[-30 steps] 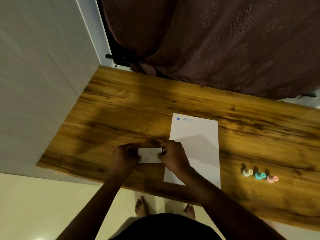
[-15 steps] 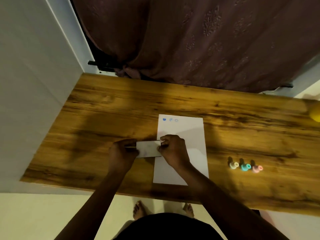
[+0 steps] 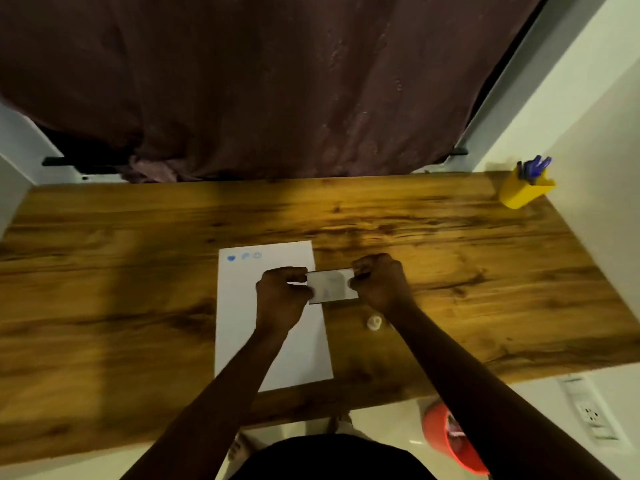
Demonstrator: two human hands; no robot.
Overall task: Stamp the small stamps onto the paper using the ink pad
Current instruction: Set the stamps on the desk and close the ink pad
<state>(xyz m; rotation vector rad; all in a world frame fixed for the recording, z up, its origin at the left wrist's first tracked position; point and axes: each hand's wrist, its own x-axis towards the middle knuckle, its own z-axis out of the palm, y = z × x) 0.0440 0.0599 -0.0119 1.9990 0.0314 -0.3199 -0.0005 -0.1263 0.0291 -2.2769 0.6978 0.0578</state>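
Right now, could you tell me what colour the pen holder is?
Yellow; the pen holder shows in the head view.

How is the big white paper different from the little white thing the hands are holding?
The paper is much bigger; the ink pad is small. The paper lies flat on the table; the ink pad is gripped at its ends by the left hand and right hand. The paper bears blue stamp marks near its far edge. Both look white and rectangular.

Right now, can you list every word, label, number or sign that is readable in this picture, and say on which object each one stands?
No readable text in the head view.
paper: three small blue stamp marks at the top edge, pictures rather than letters.
ink pad, held by left hand and right hand: faint bluish smudges, too blurred to read.
yellow pen cup: no label visible.
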